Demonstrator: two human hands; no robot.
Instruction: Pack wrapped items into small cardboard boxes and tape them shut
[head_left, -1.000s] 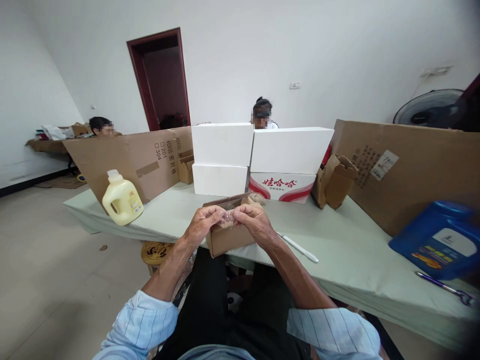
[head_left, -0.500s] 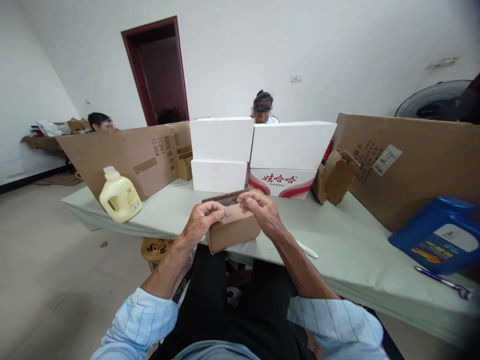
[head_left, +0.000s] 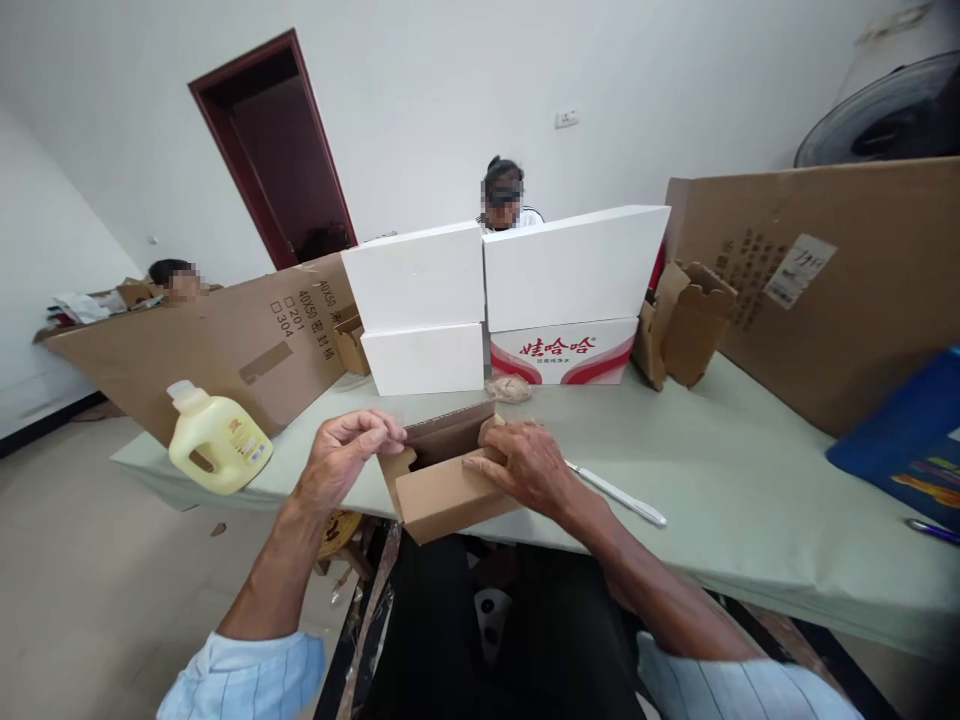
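Note:
A small brown cardboard box [head_left: 454,500] stands at the table's front edge with its top open and its dark inside showing. My right hand [head_left: 525,465] grips the right end of the box, thumb along the front wall and fingers over the side. At the box's left back corner is my left hand [head_left: 345,455], its thumb and fingertips pinched together. Whether anything thin is between them I cannot make out. To the right lies a slim white-handled tool [head_left: 619,495]. Behind the box rests a small crumpled tan clump [head_left: 508,388].
White boxes [head_left: 416,280] are stacked at the back, beside a red-and-white printed carton [head_left: 562,355]. Cardboard panels stand left [head_left: 225,340] and right [head_left: 787,300]. A yellow jug [head_left: 217,440], a blue jug [head_left: 900,440] and an open brown carton [head_left: 686,325] are around. Two people sit beyond.
My hands have moved apart; the left went left, and the right came down onto the box's right end. The box's opening now shows more. The view has tilted and shifted.

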